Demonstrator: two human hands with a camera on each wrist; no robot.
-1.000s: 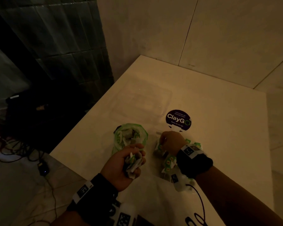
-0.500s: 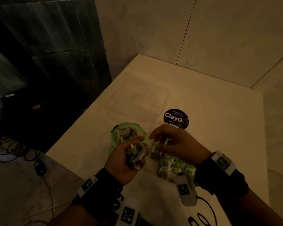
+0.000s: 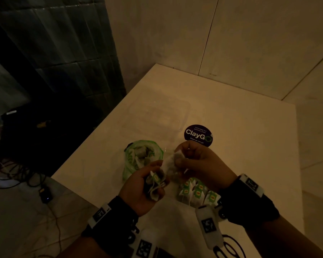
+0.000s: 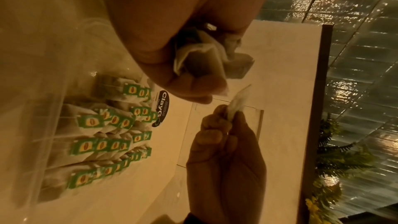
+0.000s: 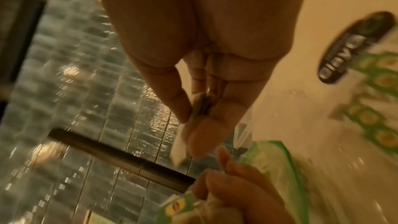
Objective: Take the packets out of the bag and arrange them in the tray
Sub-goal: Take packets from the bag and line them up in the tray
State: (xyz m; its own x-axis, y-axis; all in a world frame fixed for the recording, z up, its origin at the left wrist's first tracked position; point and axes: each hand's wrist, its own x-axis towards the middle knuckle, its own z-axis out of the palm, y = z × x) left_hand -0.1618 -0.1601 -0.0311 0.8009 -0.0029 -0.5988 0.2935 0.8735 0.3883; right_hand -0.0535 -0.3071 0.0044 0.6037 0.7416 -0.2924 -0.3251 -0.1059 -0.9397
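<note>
A: What's the left hand (image 3: 144, 185) doing?

B: Fingers curled round a crumpled bunch of white paper tea packets with green-yellow tags (image 3: 155, 181), held clear of the table. Prob. kept there as a stock, so the other hand can peel them off one at a time.

A: And the right hand (image 3: 198, 164)?

B: Thumb & fingertips pinch a single white packet (image 3: 172, 161) right next to that bunch. It looks like a pull to separate it, tho the light's dim and it's hard to say if the strings are tangled.

A: Where's everything else?

B: Green-printed clear plastic bag (image 3: 143, 157) sits open on the cream table (image 3: 241, 146), just left of the hands, packets inside. A clear shallow plastic tray (image 3: 183, 116) lies beyond, by the round dark sticker (image 3: 198, 135); no packets visible in it. A loose pile of tagged packets (image 3: 198, 192) lies on the table under the right wrist, likely staged there for sorting.
</note>
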